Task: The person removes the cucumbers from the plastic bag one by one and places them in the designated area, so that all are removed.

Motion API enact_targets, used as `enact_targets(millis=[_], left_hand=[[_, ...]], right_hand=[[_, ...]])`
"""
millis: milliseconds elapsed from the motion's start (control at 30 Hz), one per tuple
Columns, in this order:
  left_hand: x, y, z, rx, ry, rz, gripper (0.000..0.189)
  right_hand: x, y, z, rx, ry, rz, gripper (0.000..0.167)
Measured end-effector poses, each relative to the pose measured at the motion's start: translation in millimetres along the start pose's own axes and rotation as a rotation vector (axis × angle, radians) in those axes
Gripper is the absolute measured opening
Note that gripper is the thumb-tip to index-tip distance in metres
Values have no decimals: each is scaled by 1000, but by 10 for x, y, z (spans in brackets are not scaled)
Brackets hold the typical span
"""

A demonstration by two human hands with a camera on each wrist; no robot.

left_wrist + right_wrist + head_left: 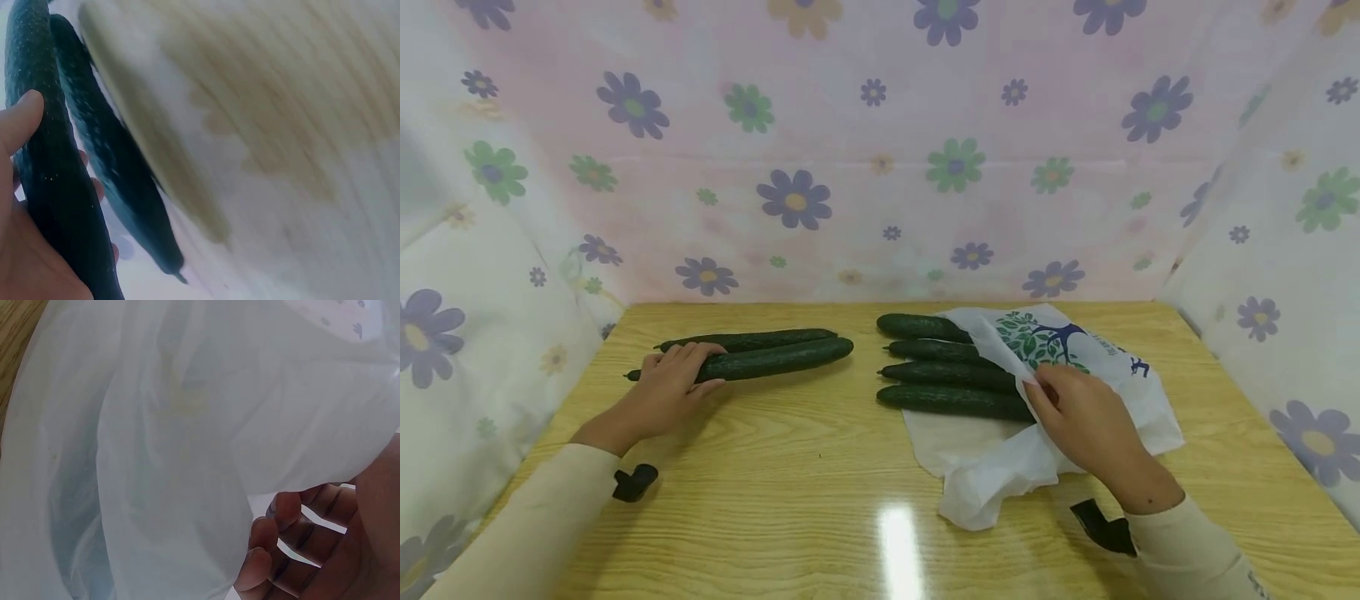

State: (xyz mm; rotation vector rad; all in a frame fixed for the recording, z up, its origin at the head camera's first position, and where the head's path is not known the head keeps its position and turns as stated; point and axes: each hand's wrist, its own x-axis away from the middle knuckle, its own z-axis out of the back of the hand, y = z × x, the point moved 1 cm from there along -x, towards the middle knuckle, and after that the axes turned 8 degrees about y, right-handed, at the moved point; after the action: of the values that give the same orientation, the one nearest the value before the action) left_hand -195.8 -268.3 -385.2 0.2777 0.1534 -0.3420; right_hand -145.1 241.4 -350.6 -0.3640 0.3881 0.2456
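At the left of the table, my left hand grips a long dark green cucumber near its stem end. A second cucumber lies just behind it. In the left wrist view the thumb lies across the held cucumber, and fingertips show past its far side. My right hand pinches the edge of a white plastic bag printed with a tree. Several cucumbers lie side by side partly inside the bag, their left ends sticking out of its mouth. Bag film fills most of the right wrist view.
The wood-grain table reaches back to a flower-printed cloth wall, with similar cloth on both sides. A crumpled flap of the bag spreads toward the table's front. Black straps hang by the wrists.
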Motion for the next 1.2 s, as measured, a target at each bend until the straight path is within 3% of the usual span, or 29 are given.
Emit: enact_targets(millis=[167,333,700,833,1033,1200], left_hand=[[-25,-102,-28,21,-50,4,50],[-59,-185,-26,12,-61,-1,49],[-102,-179,-53,-152,28,-42,44],[-111,-151,-65,-167,66,-33,40],[-116,39,-73,-151,109,22,43],[-183,403,-117,-56,160,28,42]], right_hand=[[7,13,-7,-1,-14,-11,32],[-6,18,-16,-4,-3,-10,33],[-7,13,-8,2,-5,-10,33],[-6,18,-6,-3,-20,-16,32],[-3,18,-7,4,-18,-16,32],[4,13,-14,-3,-12,-15,32]])
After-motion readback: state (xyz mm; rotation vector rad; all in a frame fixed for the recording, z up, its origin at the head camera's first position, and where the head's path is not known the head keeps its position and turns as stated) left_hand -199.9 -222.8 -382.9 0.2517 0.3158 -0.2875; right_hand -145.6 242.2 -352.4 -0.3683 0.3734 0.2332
